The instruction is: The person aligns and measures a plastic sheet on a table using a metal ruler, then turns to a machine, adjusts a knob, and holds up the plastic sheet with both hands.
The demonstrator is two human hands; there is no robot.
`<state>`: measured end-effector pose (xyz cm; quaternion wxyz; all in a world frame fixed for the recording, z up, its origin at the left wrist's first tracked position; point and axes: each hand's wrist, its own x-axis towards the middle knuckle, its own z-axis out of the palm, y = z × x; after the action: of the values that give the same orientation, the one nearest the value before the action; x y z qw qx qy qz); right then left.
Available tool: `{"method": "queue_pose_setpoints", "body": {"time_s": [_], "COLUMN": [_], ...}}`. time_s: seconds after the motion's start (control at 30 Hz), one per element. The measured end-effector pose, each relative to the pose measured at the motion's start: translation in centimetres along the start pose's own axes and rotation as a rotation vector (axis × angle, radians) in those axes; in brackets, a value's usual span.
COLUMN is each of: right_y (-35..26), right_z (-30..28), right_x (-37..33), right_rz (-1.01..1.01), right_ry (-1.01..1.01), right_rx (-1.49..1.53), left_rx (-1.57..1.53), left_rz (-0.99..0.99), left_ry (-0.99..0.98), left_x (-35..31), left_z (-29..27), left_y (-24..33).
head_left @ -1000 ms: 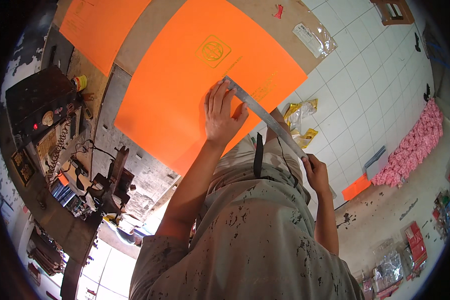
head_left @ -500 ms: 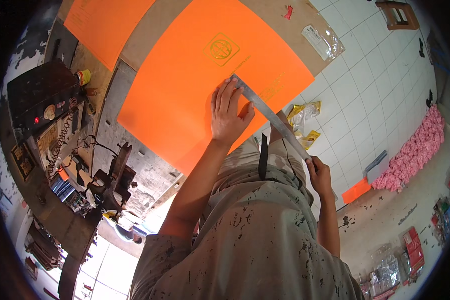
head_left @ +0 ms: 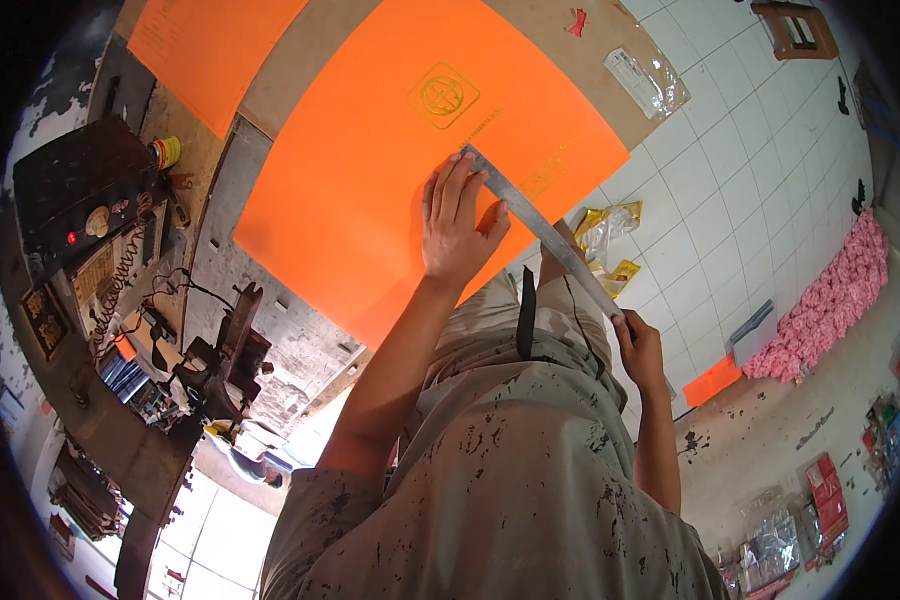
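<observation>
While the left hand (head_left: 455, 230) lies flat with its fingers stretched forward and narrowly parted, their tips rest on the upper end of a steel ruler (head_left: 550, 238). Its thumb stands well away from the index finger and points toward the ruler's near edge; whether it touches the metal is hard to tell. The right hand (head_left: 642, 350) pinches the ruler's lower end, thumb along the top and the other fingers curled beneath, partly hidden.

The ruler is a long, narrow, grey strip, slanting from the middle of a large orange sheet (head_left: 340, 200) down past its near edge, so that its lower part juts out over the person's leg. Smooth and bright, the sheet lies on a brown board (head_left: 305, 65), its near corner reaching beyond it. Gold printing marks its face: a round emblem (head_left: 443, 96) inside a rounded square, with lines of lettering beside the ruler. A second orange sheet (head_left: 210, 55) lies to the left, and a clear plastic packet (head_left: 648, 85) sits at the board's right end.
</observation>
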<state>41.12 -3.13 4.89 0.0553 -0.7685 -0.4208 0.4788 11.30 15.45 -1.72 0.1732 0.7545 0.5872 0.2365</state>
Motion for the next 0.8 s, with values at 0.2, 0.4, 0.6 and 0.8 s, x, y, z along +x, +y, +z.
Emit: {"method": "queue_pose_setpoints", "body": {"time_s": [0.2, 0.4, 0.6, 0.8], "right_y": [-0.20, -0.13, 0.00, 0.00], "right_z": [-0.21, -0.12, -0.17, -0.13], "right_x": [0.02, 0.12, 0.27, 0.10], "right_rz": [0.026, 0.019, 0.028, 0.027], "right_ry": [-0.017, -0.019, -0.032, -0.034], "right_rx": [-0.009, -0.006, -0.012, 0.004], "left_rx": [-0.012, -0.008, -0.018, -0.016], "left_rz": [0.011, 0.002, 0.013, 0.019], "left_ry": [0.011, -0.007, 0.003, 0.004], "left_x": [0.01, 0.14, 0.09, 0.15], "left_z": [0.10, -0.02, 0.16, 0.11], "left_y": [-0.06, 0.02, -0.20, -0.13]}}
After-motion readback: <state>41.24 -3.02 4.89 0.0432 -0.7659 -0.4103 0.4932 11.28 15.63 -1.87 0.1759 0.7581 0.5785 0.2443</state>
